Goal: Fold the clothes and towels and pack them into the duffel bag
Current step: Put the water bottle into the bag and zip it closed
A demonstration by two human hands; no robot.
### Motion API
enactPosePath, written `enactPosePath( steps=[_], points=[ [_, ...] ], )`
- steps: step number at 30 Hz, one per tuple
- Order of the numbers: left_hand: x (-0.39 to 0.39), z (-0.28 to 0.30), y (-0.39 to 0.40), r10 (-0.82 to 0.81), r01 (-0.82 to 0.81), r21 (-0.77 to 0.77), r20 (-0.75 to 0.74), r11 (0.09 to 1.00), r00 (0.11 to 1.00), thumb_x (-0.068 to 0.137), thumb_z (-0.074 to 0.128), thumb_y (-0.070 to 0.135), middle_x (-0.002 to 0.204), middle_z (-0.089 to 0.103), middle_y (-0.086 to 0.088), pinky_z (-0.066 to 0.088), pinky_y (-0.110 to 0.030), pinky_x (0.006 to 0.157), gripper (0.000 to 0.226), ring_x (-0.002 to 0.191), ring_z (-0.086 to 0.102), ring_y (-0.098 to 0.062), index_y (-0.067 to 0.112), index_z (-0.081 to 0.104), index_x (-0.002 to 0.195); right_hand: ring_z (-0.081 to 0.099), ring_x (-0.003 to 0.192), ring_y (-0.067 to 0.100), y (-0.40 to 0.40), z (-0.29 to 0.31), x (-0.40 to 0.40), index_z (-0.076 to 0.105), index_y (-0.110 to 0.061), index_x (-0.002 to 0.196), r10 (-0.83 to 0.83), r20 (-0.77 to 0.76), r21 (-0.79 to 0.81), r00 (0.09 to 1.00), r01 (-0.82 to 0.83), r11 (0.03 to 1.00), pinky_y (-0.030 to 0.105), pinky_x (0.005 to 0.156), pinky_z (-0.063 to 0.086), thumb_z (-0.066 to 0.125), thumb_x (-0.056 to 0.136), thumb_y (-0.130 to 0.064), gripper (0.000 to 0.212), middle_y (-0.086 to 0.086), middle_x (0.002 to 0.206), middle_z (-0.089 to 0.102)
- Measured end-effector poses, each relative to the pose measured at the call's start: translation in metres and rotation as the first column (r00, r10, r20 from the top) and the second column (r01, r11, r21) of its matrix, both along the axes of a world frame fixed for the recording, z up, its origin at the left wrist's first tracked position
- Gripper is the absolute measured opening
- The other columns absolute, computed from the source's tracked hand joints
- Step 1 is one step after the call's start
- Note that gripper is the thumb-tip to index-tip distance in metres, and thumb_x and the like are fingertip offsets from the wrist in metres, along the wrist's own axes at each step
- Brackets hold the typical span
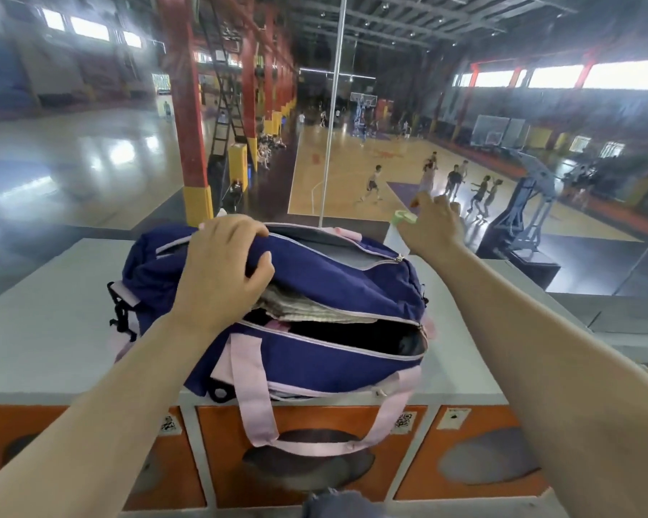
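A navy duffel bag (315, 278) with pink straps lies on the grey locker top (53, 330), its main zipper open. Folded grey-and-white cloth (307, 308) and dark clothing (371, 336) show inside the opening. My left hand (221, 263) grips the bag's upper flap at the left end of the opening, thumb tucked under the edge. My right hand (433, 222) reaches past the bag's far right corner, fingers around the top of a white bottle with a green cap (404, 217); the hand hides most of that grip.
Orange locker doors (483, 454) front the unit below the bag, and a pink handle (262, 416) hangs over them. Behind the locker top stands a glass pane with a vertical pole (330, 125). Far below, several people play on a basketball court.
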State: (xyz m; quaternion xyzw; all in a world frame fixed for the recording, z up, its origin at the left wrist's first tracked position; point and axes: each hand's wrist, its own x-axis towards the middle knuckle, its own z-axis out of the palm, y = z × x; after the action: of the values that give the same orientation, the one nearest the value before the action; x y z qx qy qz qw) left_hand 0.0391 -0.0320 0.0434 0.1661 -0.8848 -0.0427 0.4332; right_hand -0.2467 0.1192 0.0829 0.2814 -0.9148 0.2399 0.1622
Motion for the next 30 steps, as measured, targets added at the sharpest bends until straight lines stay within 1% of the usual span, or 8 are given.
enactPosePath(
  steps=[3,6,10,12,17,21,25,30],
  points=[
    [-0.01,-0.004,0.004,-0.034,0.037,-0.026,0.1,0.999,0.994,0.086,0.048,0.031,0.113,0.058,0.006,0.041,-0.037,0.094,0.029,0.107,0.052,-0.017,0.021,0.056,0.112,0.031,0.133,0.039,-0.014,-0.011,-0.046,0.032,-0.036,0.138,-0.073,0.151,0.036,0.986,0.069,0.997,0.056,0.102,0.037,0.058,0.074,-0.065,0.075,0.012,0.144,0.032],
    [-0.017,-0.008,0.004,0.004,0.005,-0.079,0.119,0.997,0.993,0.086,0.048,0.031,0.112,0.061,0.007,0.04,-0.035,0.091,0.028,0.106,0.054,-0.016,0.021,0.058,0.11,0.029,0.137,0.038,-0.036,-0.026,-0.075,0.025,-0.039,0.142,-0.031,0.228,0.001,0.973,0.032,0.999,0.055,0.103,0.039,0.058,0.066,-0.074,0.09,0.007,0.149,0.031],
    [-0.023,-0.014,-0.003,0.035,-0.023,-0.091,0.13,0.996,0.991,0.086,0.046,0.032,0.107,0.062,0.01,0.037,-0.031,0.088,0.024,0.102,0.056,-0.015,0.023,0.059,0.104,0.029,0.139,0.036,-0.067,-0.038,-0.085,0.023,-0.028,0.147,0.046,0.174,0.084,0.984,-0.062,0.995,0.051,0.104,0.04,0.059,0.076,-0.067,0.088,0.012,0.15,0.03],
    [-0.026,-0.017,-0.006,0.039,-0.031,-0.068,0.132,0.997,0.99,0.085,0.046,0.031,0.105,0.063,0.011,0.038,-0.031,0.086,0.024,0.099,0.057,-0.015,0.024,0.06,0.102,0.029,0.139,0.036,-0.075,-0.043,-0.091,0.027,-0.025,0.146,0.023,0.15,0.132,0.988,-0.043,0.99,0.05,0.103,0.041,0.059,0.079,-0.064,0.084,0.014,0.15,0.029],
    [-0.03,-0.024,-0.009,0.051,-0.048,-0.023,0.166,0.999,0.985,0.085,0.042,0.032,0.096,0.064,0.014,0.042,-0.031,0.078,0.025,0.088,0.059,-0.014,0.026,0.061,0.1,0.035,0.125,0.037,-0.08,-0.046,-0.1,0.051,-0.014,0.127,-0.083,0.048,0.218,0.995,0.071,0.973,0.047,0.096,0.045,0.055,0.087,-0.044,0.051,0.016,0.138,0.033],
    [-0.03,-0.029,-0.012,0.071,-0.073,0.0,0.219,0.997,0.973,0.085,0.039,0.032,0.093,0.065,0.013,0.044,-0.03,0.073,0.028,0.084,0.06,-0.013,0.028,0.062,0.1,0.048,0.115,0.043,-0.074,-0.048,-0.096,0.044,-0.016,0.127,-0.027,0.119,0.164,0.993,0.007,0.986,0.048,0.096,0.046,0.055,0.081,-0.041,0.053,0.021,0.137,0.033],
    [-0.028,-0.031,-0.012,0.063,-0.071,0.027,0.24,0.997,0.969,0.085,0.042,0.029,0.096,0.068,0.012,0.043,-0.031,0.075,0.027,0.086,0.062,-0.014,0.027,0.063,0.102,0.048,0.116,0.043,-0.065,-0.043,-0.076,0.041,-0.016,0.133,-0.019,0.144,0.102,0.989,0.004,0.995,0.05,0.095,0.047,0.054,0.077,-0.046,0.065,0.018,0.134,0.04],
    [-0.009,-0.027,-0.018,0.173,-0.177,-0.004,0.227,0.984,0.958,0.082,0.045,0.029,0.094,0.068,0.011,0.037,-0.034,0.085,0.025,0.091,0.06,-0.017,0.027,0.065,0.098,0.047,0.118,0.039,-0.042,-0.022,-0.028,0.039,-0.02,0.13,0.018,-0.026,-0.122,1.0,-0.021,0.992,0.047,0.092,0.048,0.06,0.082,-0.037,0.055,0.015,0.134,0.041]
  ],
)
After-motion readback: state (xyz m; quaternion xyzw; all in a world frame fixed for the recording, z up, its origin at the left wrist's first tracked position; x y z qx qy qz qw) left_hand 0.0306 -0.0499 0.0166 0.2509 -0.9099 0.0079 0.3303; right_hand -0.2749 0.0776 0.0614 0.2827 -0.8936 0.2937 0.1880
